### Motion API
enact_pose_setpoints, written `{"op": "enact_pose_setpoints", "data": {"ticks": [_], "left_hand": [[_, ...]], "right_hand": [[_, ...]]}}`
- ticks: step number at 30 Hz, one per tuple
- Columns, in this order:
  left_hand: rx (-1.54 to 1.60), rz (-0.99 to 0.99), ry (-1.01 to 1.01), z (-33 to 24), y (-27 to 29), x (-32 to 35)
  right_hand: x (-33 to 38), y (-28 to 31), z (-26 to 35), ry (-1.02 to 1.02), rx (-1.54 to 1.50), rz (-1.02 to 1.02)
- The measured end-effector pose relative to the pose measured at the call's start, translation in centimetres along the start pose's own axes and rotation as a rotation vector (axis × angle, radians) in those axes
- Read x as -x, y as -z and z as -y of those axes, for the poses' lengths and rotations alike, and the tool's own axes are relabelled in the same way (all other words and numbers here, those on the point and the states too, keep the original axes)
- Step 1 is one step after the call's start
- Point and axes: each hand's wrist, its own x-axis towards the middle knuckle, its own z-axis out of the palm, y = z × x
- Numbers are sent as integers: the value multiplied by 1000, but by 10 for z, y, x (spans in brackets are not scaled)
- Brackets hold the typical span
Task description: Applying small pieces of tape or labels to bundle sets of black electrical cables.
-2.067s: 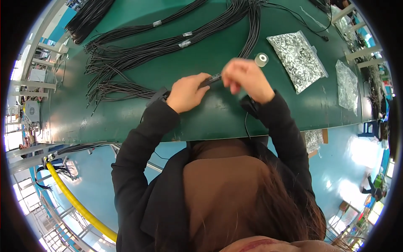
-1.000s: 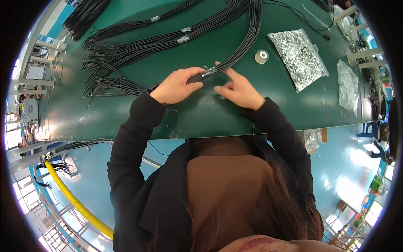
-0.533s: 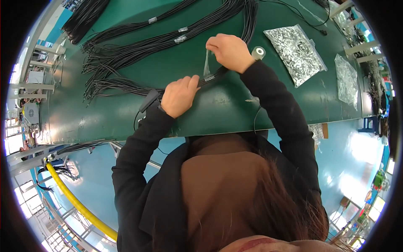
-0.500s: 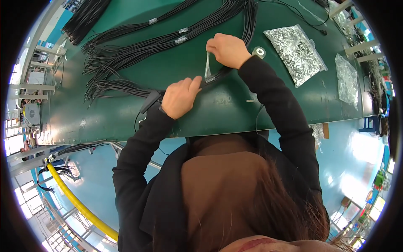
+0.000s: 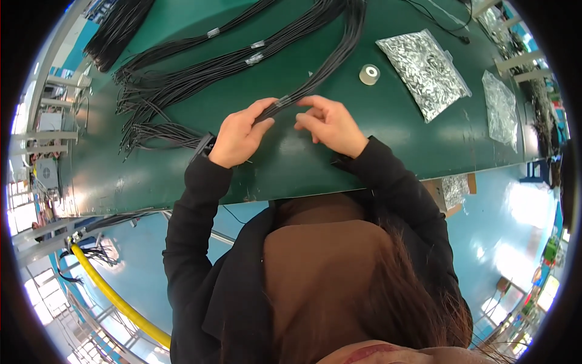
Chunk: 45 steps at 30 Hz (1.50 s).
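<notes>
A green worktable (image 5: pixel 388 145) carries a black wire bundle (image 5: pixel 315 76) running diagonally from upper right down to the hands. The left hand (image 5: pixel 239 133) pinches the bundle at its pale tape wrap (image 5: pixel 282 101); the right hand (image 5: pixel 330 124), fingers loosely curled, touches just beside. Open table lies toward the near edge, a small tape roll (image 5: pixel 369 74) up right.

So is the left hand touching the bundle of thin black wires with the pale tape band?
Touching. The head view shows the left hand pinching the black wire bundle at its pale tape band, thumb and fingertips closed on it with no gap.
</notes>
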Motion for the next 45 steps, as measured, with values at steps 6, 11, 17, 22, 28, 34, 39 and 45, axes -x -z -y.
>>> {"op": "enact_pose_setpoints", "data": {"ticks": [6,11,17,22,28,34,39,45], "left_hand": [[-122,-26,-143,-1,-7,-10],[-484,15,-113,34,-20,8],[-581,-6,-158,50,-42,12],[-634,-46,-156,45,-46,13],[-707,-41,-96,53,-53,12],[-764,-44,-26,51,-53,17],[-804,-36,29,47,-54,19],[-828,29,91,27,-52,12]], "right_hand": [[-17,-6,-36,190,117,-57],[37,23,34,439,363,151],[53,252,73,433,528,-716],[89,478,25,332,861,-1364],[147,614,-6,124,952,-1752],[163,658,-5,110,460,-1616],[150,706,-62,-426,1323,-1364],[168,706,-58,-373,1364,-1140]]}}
